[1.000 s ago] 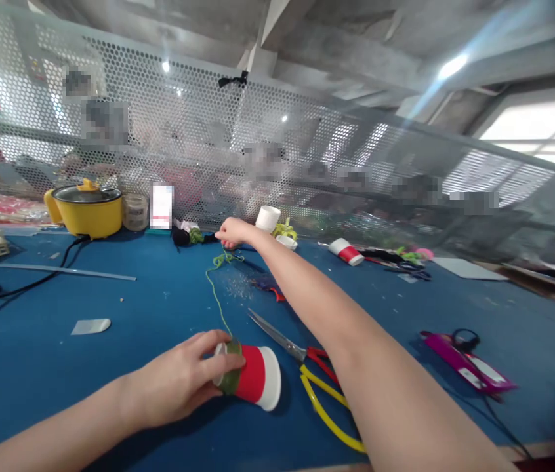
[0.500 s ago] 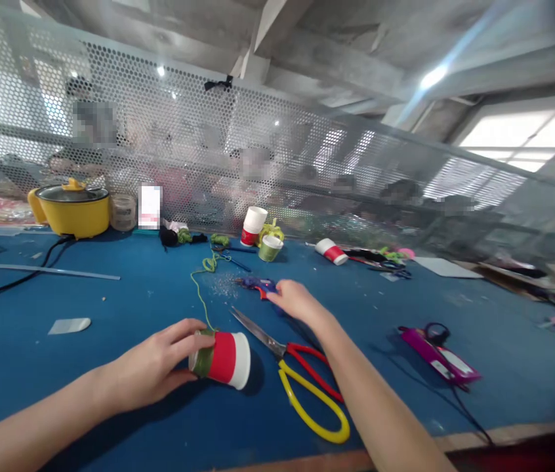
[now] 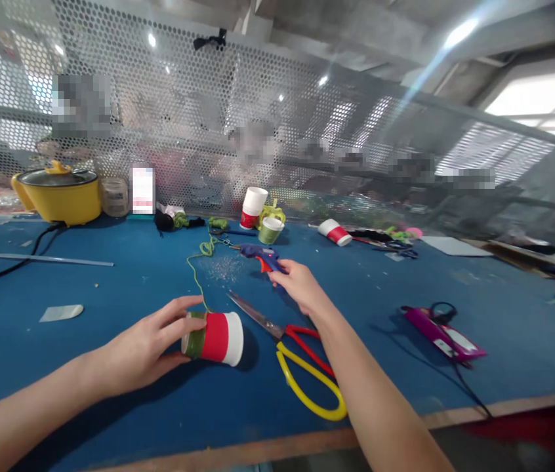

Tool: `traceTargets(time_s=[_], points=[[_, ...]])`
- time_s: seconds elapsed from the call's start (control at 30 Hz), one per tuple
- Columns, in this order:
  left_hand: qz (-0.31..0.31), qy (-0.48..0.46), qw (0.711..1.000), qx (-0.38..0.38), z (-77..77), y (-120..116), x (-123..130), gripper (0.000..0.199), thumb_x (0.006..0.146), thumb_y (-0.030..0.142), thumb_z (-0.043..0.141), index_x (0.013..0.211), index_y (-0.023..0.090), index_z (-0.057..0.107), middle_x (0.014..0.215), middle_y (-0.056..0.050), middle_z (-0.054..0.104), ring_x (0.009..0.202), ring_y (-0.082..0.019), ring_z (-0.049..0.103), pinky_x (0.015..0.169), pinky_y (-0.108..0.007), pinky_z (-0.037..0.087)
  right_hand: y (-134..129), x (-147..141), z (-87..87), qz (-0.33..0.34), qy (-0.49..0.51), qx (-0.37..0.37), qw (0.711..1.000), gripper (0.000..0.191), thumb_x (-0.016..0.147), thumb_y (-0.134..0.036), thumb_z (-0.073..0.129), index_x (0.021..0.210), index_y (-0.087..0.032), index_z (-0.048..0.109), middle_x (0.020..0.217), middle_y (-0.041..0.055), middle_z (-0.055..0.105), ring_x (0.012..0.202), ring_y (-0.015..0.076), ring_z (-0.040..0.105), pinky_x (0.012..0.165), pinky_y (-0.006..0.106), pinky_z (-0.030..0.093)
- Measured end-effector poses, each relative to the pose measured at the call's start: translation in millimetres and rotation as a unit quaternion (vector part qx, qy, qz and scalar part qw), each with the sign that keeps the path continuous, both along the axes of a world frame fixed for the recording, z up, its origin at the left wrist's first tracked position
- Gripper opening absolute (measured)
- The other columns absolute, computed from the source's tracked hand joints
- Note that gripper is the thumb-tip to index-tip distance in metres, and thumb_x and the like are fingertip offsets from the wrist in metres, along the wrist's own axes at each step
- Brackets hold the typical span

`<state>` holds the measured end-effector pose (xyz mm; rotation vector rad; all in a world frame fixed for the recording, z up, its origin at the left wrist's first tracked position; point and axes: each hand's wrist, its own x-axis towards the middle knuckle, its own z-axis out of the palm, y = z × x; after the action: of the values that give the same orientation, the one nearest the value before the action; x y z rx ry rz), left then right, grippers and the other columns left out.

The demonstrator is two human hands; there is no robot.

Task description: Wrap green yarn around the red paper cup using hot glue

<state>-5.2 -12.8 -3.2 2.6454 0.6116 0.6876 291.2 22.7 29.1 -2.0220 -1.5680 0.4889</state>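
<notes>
Scissors (image 3: 273,330) with one red and one yellow handle lie on the blue table (image 3: 159,419), between the two arms. Left of them, the left hand (image 3: 152,341) is partly open, fingers and thumb curved around the green end of a paper cup (image 3: 217,337) lying on its side, its white rim facing right. Green yarn (image 3: 197,275) runs from that end away across the table. Farther off, the right hand (image 3: 294,282) is closed around the handle of a blue glue gun (image 3: 260,252), nozzle pointing left. Behind stand a green cup (image 3: 270,231) and a taller red-and-white one, before a mesh screen (image 3: 184,124)
</notes>
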Motion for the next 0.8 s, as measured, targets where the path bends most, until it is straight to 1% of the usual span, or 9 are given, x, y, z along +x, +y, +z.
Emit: traceTargets(time_s=[0.07, 0.13, 0.2, 0.23, 0.37, 0.43, 0.53, 0.73, 0.8], points=[[-0.013, 0.007, 1.000, 0.016, 2.1, -0.3, 0.0, 0.041, 0.081, 0.009, 0.052, 0.118, 0.022, 0.040, 0.142, -0.013, 0.030, 0.116, -0.024, 0.048, 0.090, -0.038, 0.049, -8.8, -7.2, 6.2, 0.026, 0.093, 0.013, 0.995, 0.018, 0.073, -0.020, 0.049, 0.087, -0.013, 0.056, 0.072, 0.0033, 0.062, 0.060, 0.0120, 0.057, 0.056, 0.022, 0.043], [-0.027, 0.021, 0.999, 0.032, 5.5, -0.5, 0.7, 0.036, 0.081, 0.011, 0.052, 0.115, 0.020, 0.041, 0.143, -0.013, 0.030, 0.120, -0.026, 0.045, 0.091, -0.040, 0.047, -16.6, -15.5, 11.3, 0.050, 0.217, 0.018, 0.975, 0.013, 0.067, -0.021, 0.054, 0.077, -0.014, 0.054, 0.060, -0.0011, 0.056, 0.052, 0.0101, 0.051, 0.051, 0.022, 0.040], [-0.042, 0.040, 0.998, 0.039, 9.1, -0.5, 1.8, 0.034, 0.081, 0.011, 0.053, 0.112, 0.019, 0.041, 0.141, -0.014, 0.035, 0.112, -0.025, 0.051, 0.089, -0.041, 0.048, -22.6, -23.1, 14.5, 0.070, 0.315, 0.017, 0.946, 0.013, 0.061, -0.020, 0.058, 0.072, -0.015, 0.052, 0.054, -0.0038, 0.052, 0.050, 0.0087, 0.047, 0.049, 0.021, 0.037], [-0.045, 0.053, 0.997, 0.039, 10.6, -0.5, 2.3, 0.034, 0.081, 0.010, 0.052, 0.112, 0.019, 0.040, 0.139, -0.014, 0.038, 0.108, -0.024, 0.054, 0.087, -0.041, 0.049, -24.8, -26.3, 15.4, 0.078, 0.337, 0.014, 0.938, 0.013, 0.060, -0.020, 0.059, 0.070, -0.015, 0.052, 0.054, -0.0042, 0.051, 0.050, 0.0084, 0.046, 0.050, 0.021, 0.036], [-0.047, 0.061, 0.996, 0.033, 12.2, 0.0, 2.6, 0.036, 0.081, 0.010, 0.052, 0.113, 0.018, 0.038, 0.131, -0.013, 0.047, 0.110, -0.024, 0.051, 0.089, -0.039, 0.048, -28.7, -33.3, 15.6, 0.098, 0.374, -0.002, 0.922, 0.016, 0.060, -0.020, 0.062, 0.072, -0.014, 0.054, 0.058, -0.0025, 0.056, 0.054, 0.0085, 0.049, 0.055, 0.022, 0.038], [-0.045, 0.058, 0.997, 0.036, 11.0, 0.4, 1.8, 0.037, 0.081, 0.011, 0.053, 0.115, 0.017, 0.038, 0.129, -0.014, 0.047, 0.113, -0.025, 0.049, 0.091, -0.040, 0.047, -29.4, -34.1, 14.9, 0.103, 0.386, -0.009, 0.917, 0.019, 0.059, -0.020, 0.063, 0.075, -0.015, 0.053, 0.060, -0.0025, 0.057, 0.054, 0.0086, 0.049, 0.056, 0.023, 0.039], [-0.026, 0.058, 0.997, 0.037, 9.1, 0.9, 0.2, 0.042, 0.081, 0.010, 0.054, 0.118, 0.017, 0.037, 0.128, -0.014, 0.045, 0.113, -0.025, 0.049, 0.090, -0.039, 0.048, -31.9, -34.0, 15.6, 0.119, 0.393, -0.010, 0.912, 0.020, 0.061, -0.020, 0.064, 0.075, -0.016, 0.050, 0.056, -0.0041, 0.056, 0.052, 0.0084, 0.049, 0.053, 0.022, 0.038], [0.003, 0.044, 0.999, 0.032, 8.5, 0.9, -0.6, 0.053, 0.080, 0.011, 0.056, 0.126, 0.017, 0.032, 0.123, -0.013, 0.048, 0.111, -0.023, 0.050, 0.092, -0.038, 0.048, -43.6, -37.5, 23.6, 0.134, 0.348, -0.019, 0.928, 0.020, 0.067, -0.029, 0.063, 0.063, -0.016, 0.048, 0.050, -0.0035, 0.051, 0.047, 0.0075, 0.045, 0.047, 0.021, 0.034], [0.013, 0.039, 0.999, 0.031, 7.2, 1.3, -0.9, 0.053, 0.079, 0.012, 0.057, 0.126, 0.016, 0.032, 0.123, -0.014, 0.048, 0.111, -0.023, 0.051, 0.092, -0.038, 0.048, -47.4, -39.7, 26.6, 0.147, 0.335, -0.010, 0.931, 0.018, 0.068, -0.029, 0.062, 0.063, -0.015, 0.052, 0.051, -0.0029, 0.050, 0.047, 0.0076, 0.044, 0.046, 0.022, 0.033]])
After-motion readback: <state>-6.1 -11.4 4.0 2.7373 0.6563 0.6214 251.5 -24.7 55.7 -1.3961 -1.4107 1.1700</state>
